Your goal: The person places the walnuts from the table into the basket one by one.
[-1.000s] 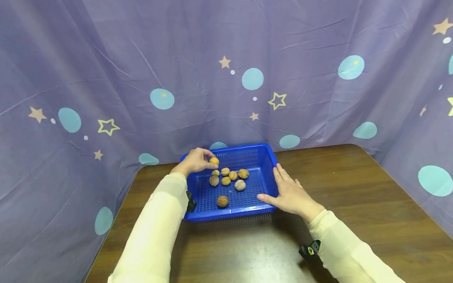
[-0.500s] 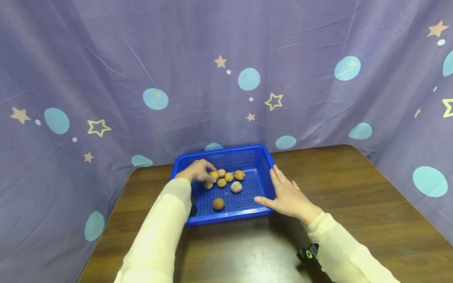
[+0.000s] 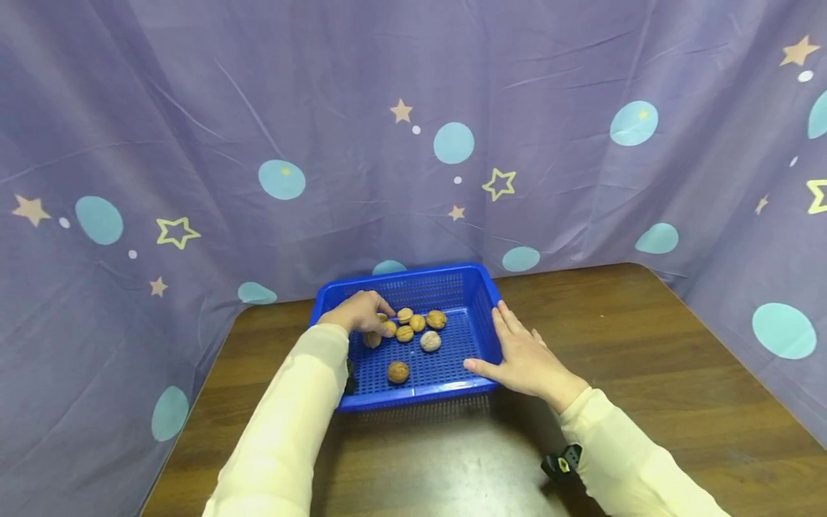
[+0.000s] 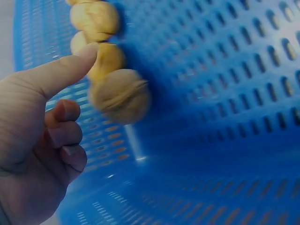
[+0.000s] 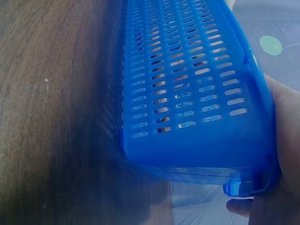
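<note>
Several walnuts lie in a blue slotted plastic basket [image 3: 423, 393] on the table. My left hand [image 3: 358, 314] reaches over the basket's left side and pinches a yellowish walnut [image 3: 390, 328] low among the others. In the left wrist view its thumb lies against that walnut [image 4: 111, 62], with a larger tan walnut [image 4: 123, 97] beside it; the index fingertip is hidden. My right hand [image 3: 528, 361] rests on the basket's right rim, fingers straight along the outside and thumb over the front corner. A darker walnut [image 3: 398, 372] sits apart near the front wall.
The brown wooden table [image 3: 646, 373] extends right and in front of the basket. A purple curtain [image 3: 362, 143] with stars and blue spots hangs close behind it. A black wrist device [image 3: 561, 463] is strapped under the right sleeve.
My left hand has lowered from the basket's back left into the walnut group, carrying the yellowish walnut down. A neighbouring walnut has shifted slightly left. The right hand stays on the rim.
</note>
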A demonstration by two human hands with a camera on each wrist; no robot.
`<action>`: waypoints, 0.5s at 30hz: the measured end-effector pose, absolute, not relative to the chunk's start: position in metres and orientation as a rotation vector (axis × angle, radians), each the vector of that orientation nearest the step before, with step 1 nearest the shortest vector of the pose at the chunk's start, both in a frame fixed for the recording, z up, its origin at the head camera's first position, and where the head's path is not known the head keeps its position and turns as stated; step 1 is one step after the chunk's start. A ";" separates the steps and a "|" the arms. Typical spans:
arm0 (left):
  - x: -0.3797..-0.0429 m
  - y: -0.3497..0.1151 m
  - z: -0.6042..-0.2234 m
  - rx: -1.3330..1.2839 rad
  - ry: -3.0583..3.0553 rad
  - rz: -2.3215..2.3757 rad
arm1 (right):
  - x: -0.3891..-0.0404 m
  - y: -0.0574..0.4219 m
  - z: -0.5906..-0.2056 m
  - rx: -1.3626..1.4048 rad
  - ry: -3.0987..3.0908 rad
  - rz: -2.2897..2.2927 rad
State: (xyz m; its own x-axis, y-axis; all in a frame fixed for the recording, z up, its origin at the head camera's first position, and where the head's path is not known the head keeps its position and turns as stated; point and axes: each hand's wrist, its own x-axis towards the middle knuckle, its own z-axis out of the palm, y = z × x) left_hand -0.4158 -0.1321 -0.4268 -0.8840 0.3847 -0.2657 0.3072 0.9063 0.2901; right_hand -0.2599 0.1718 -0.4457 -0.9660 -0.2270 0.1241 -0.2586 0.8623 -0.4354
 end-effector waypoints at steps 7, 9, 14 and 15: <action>-0.412 -0.121 -0.370 0.679 2.865 0.361 | -0.269 0.180 -0.448 0.377 -2.963 0.727; -0.408 -0.117 -0.349 0.730 2.894 0.372 | -0.273 0.183 -0.450 0.379 -2.936 0.759; -0.379 -0.117 -0.308 0.875 2.961 0.367 | -0.269 0.201 -0.441 0.432 -2.833 0.848; -0.369 -0.121 -0.301 0.902 2.988 0.366 | -0.264 0.207 -0.436 0.448 -2.816 0.853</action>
